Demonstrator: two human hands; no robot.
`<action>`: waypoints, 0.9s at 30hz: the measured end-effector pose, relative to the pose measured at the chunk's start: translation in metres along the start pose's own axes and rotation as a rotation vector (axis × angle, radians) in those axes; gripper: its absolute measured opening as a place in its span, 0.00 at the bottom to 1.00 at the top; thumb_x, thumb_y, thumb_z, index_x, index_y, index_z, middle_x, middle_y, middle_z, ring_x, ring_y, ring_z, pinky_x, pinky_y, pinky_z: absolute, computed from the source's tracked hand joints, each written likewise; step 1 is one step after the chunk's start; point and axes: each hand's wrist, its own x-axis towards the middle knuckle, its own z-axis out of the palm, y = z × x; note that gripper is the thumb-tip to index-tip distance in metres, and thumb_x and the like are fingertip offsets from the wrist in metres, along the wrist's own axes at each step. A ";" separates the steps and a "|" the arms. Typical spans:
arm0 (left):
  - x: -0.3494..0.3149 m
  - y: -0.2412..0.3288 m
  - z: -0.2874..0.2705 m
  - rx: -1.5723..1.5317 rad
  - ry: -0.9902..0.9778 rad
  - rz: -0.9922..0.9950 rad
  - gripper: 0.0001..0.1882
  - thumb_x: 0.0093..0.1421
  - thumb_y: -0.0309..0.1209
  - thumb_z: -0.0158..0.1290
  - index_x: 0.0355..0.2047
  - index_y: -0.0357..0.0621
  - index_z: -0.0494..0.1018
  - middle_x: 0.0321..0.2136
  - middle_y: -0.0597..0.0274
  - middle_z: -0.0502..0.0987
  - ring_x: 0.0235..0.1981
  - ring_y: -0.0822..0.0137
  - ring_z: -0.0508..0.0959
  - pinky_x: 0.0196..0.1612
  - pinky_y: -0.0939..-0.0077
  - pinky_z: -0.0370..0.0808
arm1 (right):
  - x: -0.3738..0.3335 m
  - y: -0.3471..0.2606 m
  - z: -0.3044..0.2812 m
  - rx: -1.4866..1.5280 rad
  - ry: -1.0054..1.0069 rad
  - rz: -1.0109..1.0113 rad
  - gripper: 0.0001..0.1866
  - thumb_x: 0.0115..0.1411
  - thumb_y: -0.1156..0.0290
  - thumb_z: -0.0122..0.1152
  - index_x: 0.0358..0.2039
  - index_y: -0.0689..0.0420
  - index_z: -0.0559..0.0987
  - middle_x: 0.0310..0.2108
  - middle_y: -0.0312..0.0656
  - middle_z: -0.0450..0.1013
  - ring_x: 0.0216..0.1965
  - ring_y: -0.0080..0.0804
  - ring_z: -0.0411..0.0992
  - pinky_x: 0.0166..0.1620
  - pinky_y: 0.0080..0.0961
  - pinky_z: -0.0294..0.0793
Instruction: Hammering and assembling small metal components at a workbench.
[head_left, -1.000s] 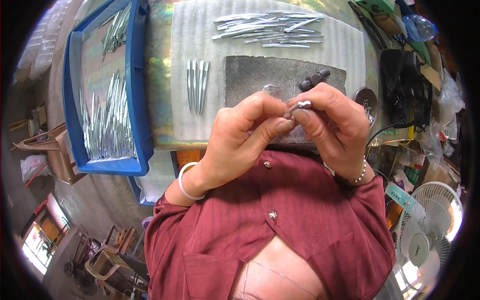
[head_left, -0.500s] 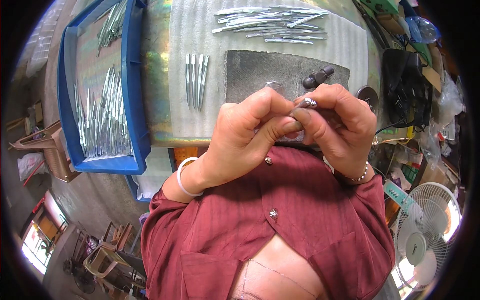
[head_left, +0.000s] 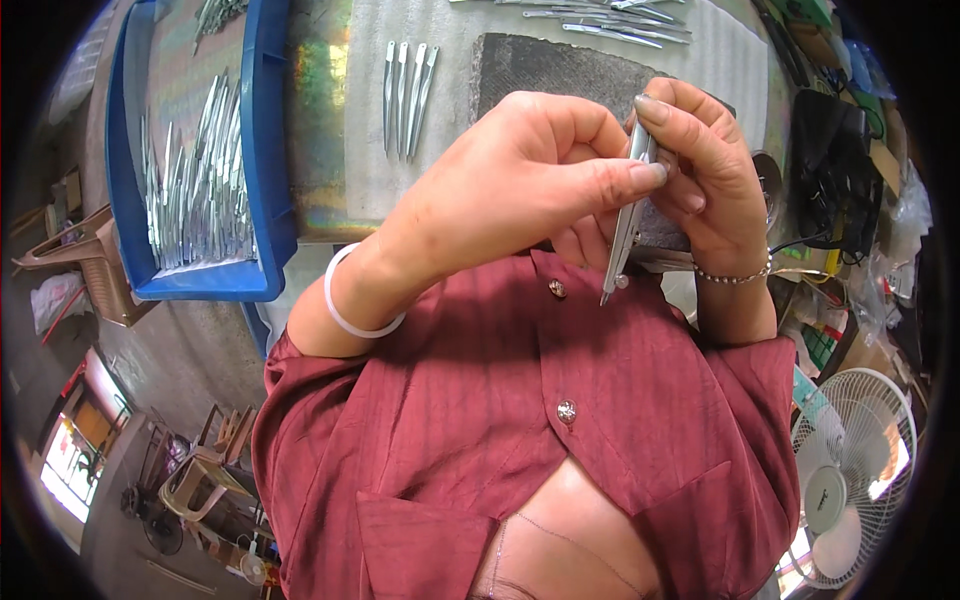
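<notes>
Basically mid-piece, I'd judge: slim silver compass-like tool (head_left: 625, 232) is up between both hands, tilted, lower tip over the maroon shirt (head_left: 480, 380). Left hand (head_left: 530, 170) pinches its middle, right hand (head_left: 715, 170) pinches its upper end. Four metal strips (head_left: 402, 100) lined up on white foam (head_left: 365, 190), loose pile (head_left: 612, 36) beyond, batch in blue tray (head_left: 270, 150). Finished vs pending: can't tell.

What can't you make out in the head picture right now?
All in the head view:
- Part of the silver tool: covered by the left hand and the fingertips of the right hand.
- Much of the dark slab: behind both hands.
- The far pile of metal strips: cut off by the top edge.
- The far bundle in the blue tray: also cut off there.
</notes>
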 end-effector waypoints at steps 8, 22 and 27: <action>0.000 0.004 0.007 -0.058 -0.013 -0.065 0.12 0.59 0.35 0.55 0.27 0.39 0.69 0.15 0.67 0.71 0.14 0.74 0.76 0.16 0.87 0.74 | -0.008 0.002 0.000 0.055 0.023 0.009 0.08 0.59 0.69 0.58 0.24 0.56 0.73 0.14 0.29 0.65 0.08 0.09 0.54 0.10 0.08 0.50; 0.004 0.006 0.013 0.070 -0.070 -0.065 0.11 0.59 0.35 0.55 0.28 0.40 0.70 0.16 0.66 0.74 0.14 0.76 0.76 0.16 0.89 0.72 | -0.024 0.007 -0.008 0.134 0.011 -0.106 0.08 0.60 0.68 0.56 0.27 0.57 0.73 0.17 0.31 0.68 0.10 0.10 0.57 0.12 0.08 0.54; -0.016 -0.003 0.007 0.051 0.155 0.215 0.08 0.61 0.30 0.52 0.33 0.36 0.70 0.23 0.60 0.76 0.21 0.76 0.77 0.21 0.86 0.74 | -0.016 -0.068 -0.084 -0.638 0.325 -0.625 0.11 0.63 0.66 0.51 0.28 0.59 0.74 0.22 0.35 0.73 0.14 0.11 0.60 0.17 0.10 0.58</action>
